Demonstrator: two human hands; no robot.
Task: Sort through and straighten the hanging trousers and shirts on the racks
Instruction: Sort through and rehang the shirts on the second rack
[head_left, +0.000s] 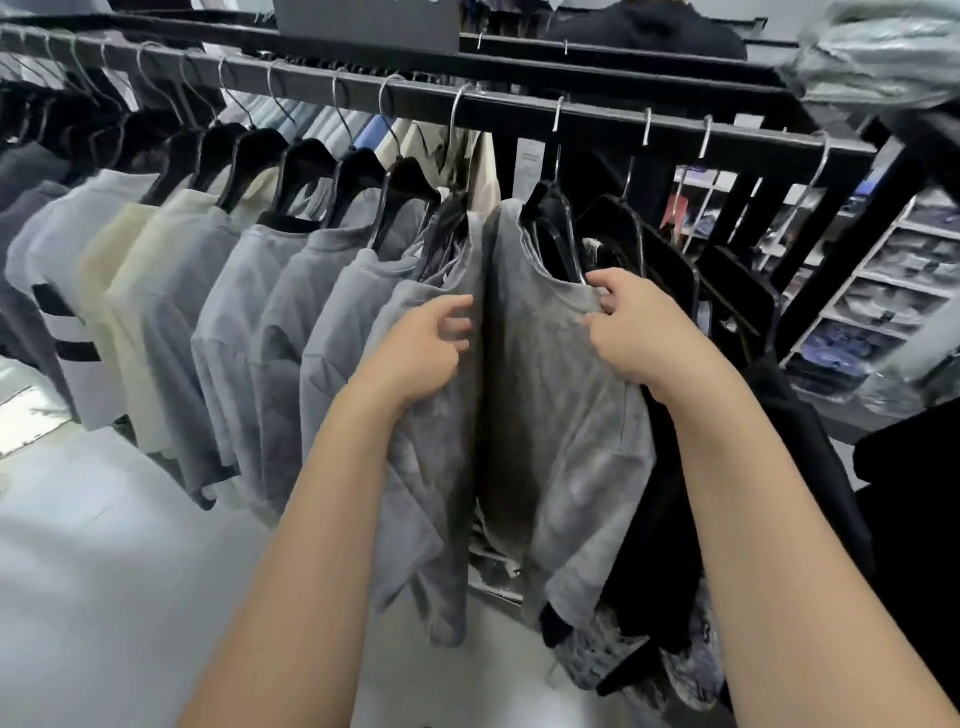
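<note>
Noted: my right hand (634, 325) pinches the grey shirt (561, 415) at its neckline; my left hand (421, 348) grips the neighbouring shirt (431, 467). Both hang lengthwise from the rail (519, 111), directly ahead, a gap between them.

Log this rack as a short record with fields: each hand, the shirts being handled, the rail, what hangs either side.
left hand: left hand, fingers curled round the edge of the left grey shirt
right hand: right hand pinches the neckline of the right grey shirt
spacing: the two grey shirts hang parted, with a dark gap between them
rail: black rail carrying hangers on metal hooks
further left: cream shirts among grey ones
further right: black garments
</note>
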